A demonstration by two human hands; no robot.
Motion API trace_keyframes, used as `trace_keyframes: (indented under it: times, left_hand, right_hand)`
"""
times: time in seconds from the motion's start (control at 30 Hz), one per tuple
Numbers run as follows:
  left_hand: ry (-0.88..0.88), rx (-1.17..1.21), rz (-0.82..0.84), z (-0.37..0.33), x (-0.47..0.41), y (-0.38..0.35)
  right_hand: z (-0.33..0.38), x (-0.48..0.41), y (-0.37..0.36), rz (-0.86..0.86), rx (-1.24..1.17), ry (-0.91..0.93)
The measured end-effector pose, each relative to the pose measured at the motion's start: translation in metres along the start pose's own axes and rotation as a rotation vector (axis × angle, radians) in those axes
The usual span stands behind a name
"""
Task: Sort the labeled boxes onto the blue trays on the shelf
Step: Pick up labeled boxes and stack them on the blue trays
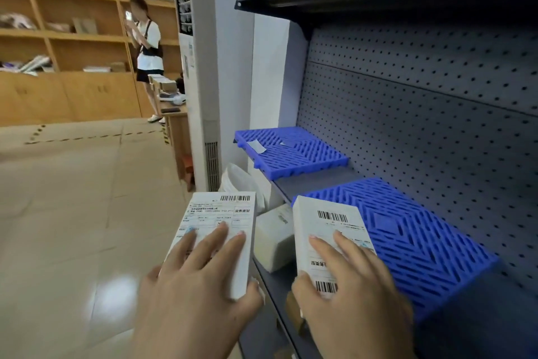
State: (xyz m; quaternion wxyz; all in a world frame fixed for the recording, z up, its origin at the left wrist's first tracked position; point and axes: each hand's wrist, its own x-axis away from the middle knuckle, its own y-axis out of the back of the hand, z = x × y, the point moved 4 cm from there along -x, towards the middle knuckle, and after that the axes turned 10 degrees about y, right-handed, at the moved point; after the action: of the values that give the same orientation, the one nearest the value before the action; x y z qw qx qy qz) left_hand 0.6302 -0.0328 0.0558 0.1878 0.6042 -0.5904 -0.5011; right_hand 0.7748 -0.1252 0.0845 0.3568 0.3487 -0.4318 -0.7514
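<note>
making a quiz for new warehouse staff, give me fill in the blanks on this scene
The far tray and near tray are both ____.
The left hand holds the left box over the ____.
The right hand holds the right box at the ____ tray's front edge.
Missing: blue; floor; near.

White labelled right box (329, 230) overlaps near blue tray (407, 236); left box (221, 221) hangs beside shelf (314, 184).

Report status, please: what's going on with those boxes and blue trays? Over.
Left grip holds first white labelled cardboard box, off the shelf. Right grip holds second white labelled box at near blue slatted plastic tray's corner. Nothing blocking it.
</note>
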Motion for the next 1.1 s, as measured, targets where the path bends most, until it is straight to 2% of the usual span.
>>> trace_keyframes:
  times: [0.2,0.4,0.83,1.1]
  left_hand:
    - [0.013,-0.025,-0.007,0.015,-0.074,-0.028]
    - [-0.078,0.003,0.020,0.032,-0.158,-0.068]
    - [-0.432,0.131,0.114,0.062,-0.411,-0.146]
    - [-0.579,0.145,0.208,0.051,-0.489,-0.192]
  right_hand:
    - [0.018,-0.077,-0.029,0.029,0.026,0.008]
    - [0.035,-0.151,-0.059,0.027,0.029,-0.065]
    - [0.099,-0.329,-0.130,-0.179,0.006,-0.490]
    - [0.111,-0.386,-0.140,-0.246,0.036,-0.698]
